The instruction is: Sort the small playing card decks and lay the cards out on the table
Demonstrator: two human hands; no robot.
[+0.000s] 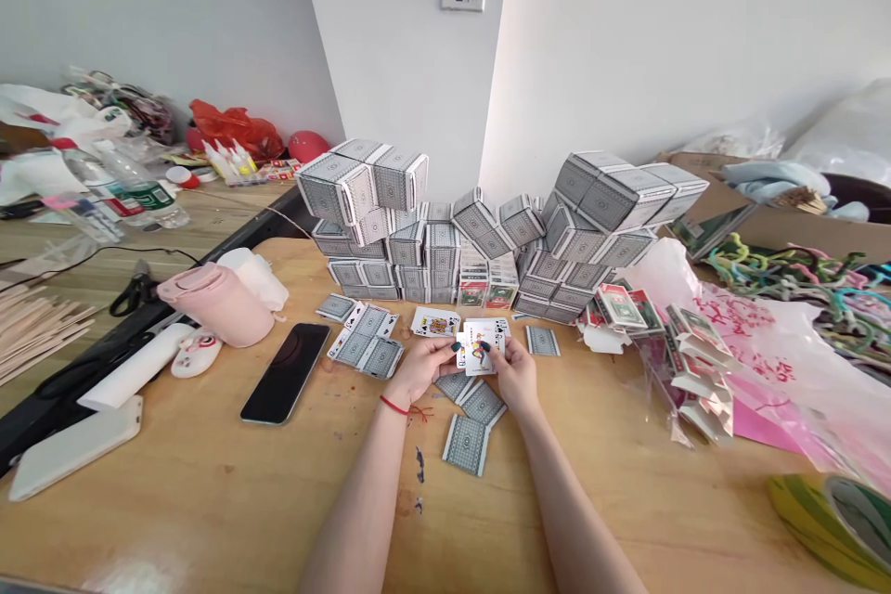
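Note:
Between both hands, face towards me, is a joker playing card [480, 355], with what looks like another card edge behind it. My left hand [423, 366] pinches its left side; a red string circles that wrist. My right hand [517, 375] grips the right side, thumb on the face. Below them lie several face-down cards [465, 444] with grey patterned backs, folded along their edges. A face-up court card [436, 322] rests just beyond the left hand. More folded cards [368, 341] lie to the left, and a single one [542, 341] to the right.
Behind the hands stand stacked blocks of folded cards [428, 246]. Card boxes [487, 286] sit among them, with opened boxes [700, 362] at right. A phone [285, 373], pink tumbler [217, 304] and white power bank [78, 447] are left; yellow tape [807, 520] is near right.

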